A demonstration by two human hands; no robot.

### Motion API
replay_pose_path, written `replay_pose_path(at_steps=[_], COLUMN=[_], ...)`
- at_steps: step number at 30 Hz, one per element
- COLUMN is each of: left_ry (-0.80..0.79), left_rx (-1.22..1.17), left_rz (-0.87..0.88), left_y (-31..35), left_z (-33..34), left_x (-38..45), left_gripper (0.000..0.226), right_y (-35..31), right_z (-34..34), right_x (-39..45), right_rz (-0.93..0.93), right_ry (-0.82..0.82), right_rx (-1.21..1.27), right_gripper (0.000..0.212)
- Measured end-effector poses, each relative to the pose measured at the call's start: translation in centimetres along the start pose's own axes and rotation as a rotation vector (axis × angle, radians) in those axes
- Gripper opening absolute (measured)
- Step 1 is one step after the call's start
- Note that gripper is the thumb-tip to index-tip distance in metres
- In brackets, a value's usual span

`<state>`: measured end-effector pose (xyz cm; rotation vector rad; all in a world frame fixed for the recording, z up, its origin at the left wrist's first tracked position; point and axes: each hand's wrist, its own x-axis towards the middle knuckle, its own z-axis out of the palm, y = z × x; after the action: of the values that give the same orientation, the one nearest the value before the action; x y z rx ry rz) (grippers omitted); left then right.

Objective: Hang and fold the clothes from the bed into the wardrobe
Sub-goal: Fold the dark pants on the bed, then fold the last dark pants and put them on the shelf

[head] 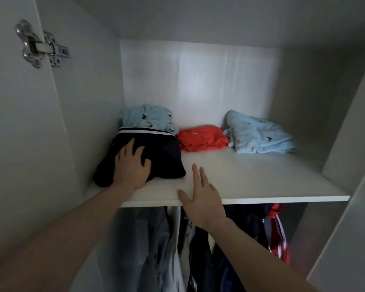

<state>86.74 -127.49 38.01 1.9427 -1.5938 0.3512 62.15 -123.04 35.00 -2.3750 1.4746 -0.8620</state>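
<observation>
Folded navy garment pressed by left hand at centre-left of wardrobe shelf, fingers spread, right hand held flat at shelf edge, fingers straight, nothing gripped

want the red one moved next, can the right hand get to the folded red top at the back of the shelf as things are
Probably yes. The right hand is open at the shelf edge, and bare shelf lies between it and the red top. The left hand rests on the dark garment, off to the side.

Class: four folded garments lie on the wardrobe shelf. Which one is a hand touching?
The dark navy garment at front left; the left hand rests on it. The others lie untouched.
</observation>
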Motion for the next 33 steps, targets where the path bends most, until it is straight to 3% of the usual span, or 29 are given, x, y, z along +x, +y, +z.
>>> replay_pose_path(at_steps=[5,9,13,20,25,30,33], left_ry=[0.155,0.128,-0.066,-0.613,-0.877,-1.028,-1.132], left_rx=[-0.079,-0.332,-0.577,-0.762,-0.811,-0.868,-0.893], left_rz=[0.263,0.493,0.675,1.134,1.422,1.654,1.796], left_y=[3.1,11.2,20.7,35.2,42.6,46.6,47.9], left_z=[-1.9,-3.9,-5.4,-9.1,-14.6,-21.7,-26.1], left_x=[-2.2,-6.9,-15.0,-34.9,-52.6,-69.8,-78.9], left_gripper=[0.054,0.052,0.044,0.040,0.041,0.042,0.041], right_y=[1.5,3.7,6.0,6.2,-0.2,-9.4,-14.2], right_z=[-4.4,-9.9,-15.7,-23.5,-25.7,-25.1,-24.4], right_x=[-6.2,-12.8,-24.1,-52.4,-73.3,-90.4,-98.3], right_rz=[0.042,0.092,0.212,0.664,1.013,1.303,1.417], right_ry=[0.106,0.237,0.341,0.503,0.638,0.912,1.063], right_rx=[0.182,0.182,0.140,-0.048,-0.054,0.100,0.066], right_gripper=[0.079,0.069,0.063,0.060,0.058,0.052,0.050])
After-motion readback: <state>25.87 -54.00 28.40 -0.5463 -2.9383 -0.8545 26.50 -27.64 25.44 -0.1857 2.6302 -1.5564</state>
